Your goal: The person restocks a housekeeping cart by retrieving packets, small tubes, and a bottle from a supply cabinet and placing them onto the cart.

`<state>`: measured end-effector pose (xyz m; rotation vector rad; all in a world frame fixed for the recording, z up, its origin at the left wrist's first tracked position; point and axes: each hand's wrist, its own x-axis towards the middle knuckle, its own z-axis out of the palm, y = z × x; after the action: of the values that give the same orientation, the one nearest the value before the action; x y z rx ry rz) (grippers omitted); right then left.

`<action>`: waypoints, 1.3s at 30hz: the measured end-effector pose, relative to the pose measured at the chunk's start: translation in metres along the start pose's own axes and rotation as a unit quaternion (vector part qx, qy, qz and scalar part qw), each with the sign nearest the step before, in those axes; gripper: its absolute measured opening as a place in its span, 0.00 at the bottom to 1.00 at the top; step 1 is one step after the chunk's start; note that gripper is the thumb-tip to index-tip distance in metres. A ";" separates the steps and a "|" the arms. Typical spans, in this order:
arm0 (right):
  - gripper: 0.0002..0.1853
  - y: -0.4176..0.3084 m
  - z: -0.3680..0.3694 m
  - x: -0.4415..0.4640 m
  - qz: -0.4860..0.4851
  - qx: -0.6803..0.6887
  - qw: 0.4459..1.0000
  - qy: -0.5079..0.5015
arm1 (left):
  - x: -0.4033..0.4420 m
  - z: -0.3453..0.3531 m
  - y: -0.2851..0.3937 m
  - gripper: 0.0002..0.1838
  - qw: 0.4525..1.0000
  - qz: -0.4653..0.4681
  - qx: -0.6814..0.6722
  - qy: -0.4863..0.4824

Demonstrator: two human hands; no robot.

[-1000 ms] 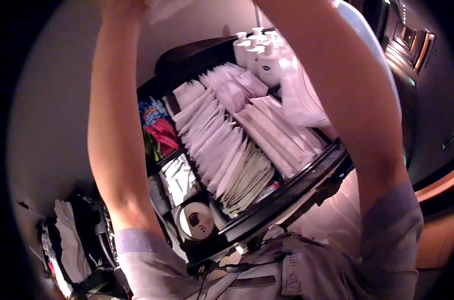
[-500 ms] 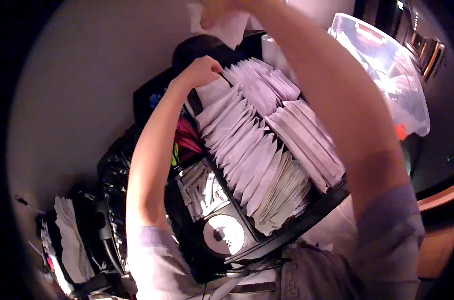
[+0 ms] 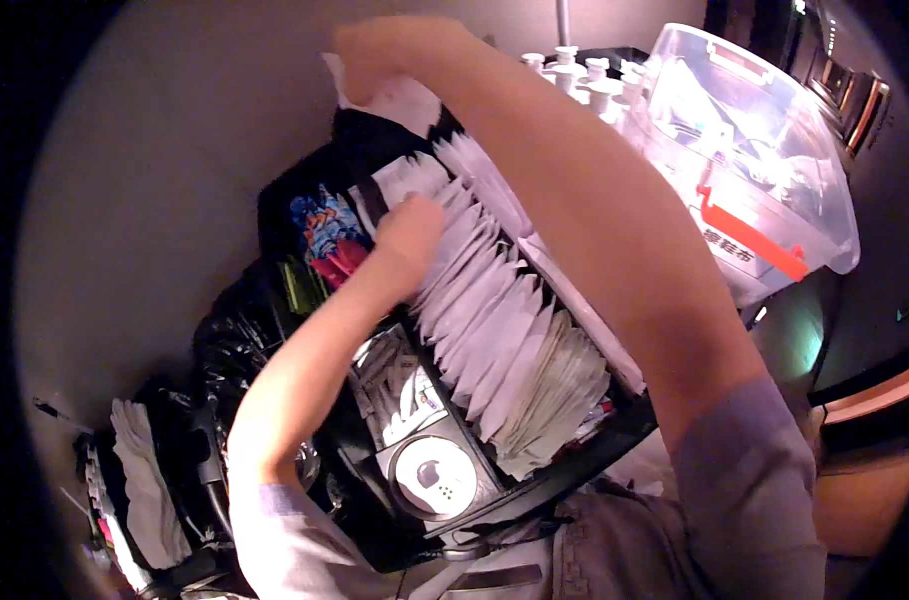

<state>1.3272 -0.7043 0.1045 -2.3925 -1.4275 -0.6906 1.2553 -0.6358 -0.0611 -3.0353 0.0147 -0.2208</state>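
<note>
A black tray with compartments holds a long row of white paper packets (image 3: 495, 320). My left hand (image 3: 412, 235) is at the upper left part of this row, its fingers curled down and blurred; whether it grips a packet is hidden. Higher up, my right hand (image 3: 370, 70) is closed on a white packet (image 3: 405, 105), which hangs above the back of the tray. Blue and red wrapped items (image 3: 330, 235) lie left of my left hand. Below them are small white sachets (image 3: 400, 390) and a round white lid (image 3: 435, 477).
White pump bottles (image 3: 600, 85) stand at the back. A clear plastic box (image 3: 825, 190) with a red-orange latch is at the right. Black plastic (image 3: 240, 330) and a bag with folded white cloths (image 3: 145, 480) are at the left.
My left hand has moved down along the packet row. My right hand has moved left with the white packet. Compared with the first frame, the clear box is now in fuller view.
</note>
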 end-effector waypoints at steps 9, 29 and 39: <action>0.42 0.077 0.083 -0.030 0.067 0.138 0.982 -0.106 | -0.005 0.014 0.003 0.08 0.996 -0.064 -0.055 0.025; 0.44 0.086 0.119 -0.017 0.190 0.203 0.959 0.050 | 0.076 0.005 -0.053 0.19 0.992 0.114 -0.037 0.049; 0.46 0.050 0.152 -0.014 0.162 0.149 0.974 -0.048 | 0.058 0.003 -0.060 0.22 0.973 0.100 0.203 -0.038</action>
<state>1.4045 -0.6690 -0.0315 -2.3598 -1.0470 -0.2630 1.3136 -0.5769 -0.0498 -2.6093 0.2391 -0.0780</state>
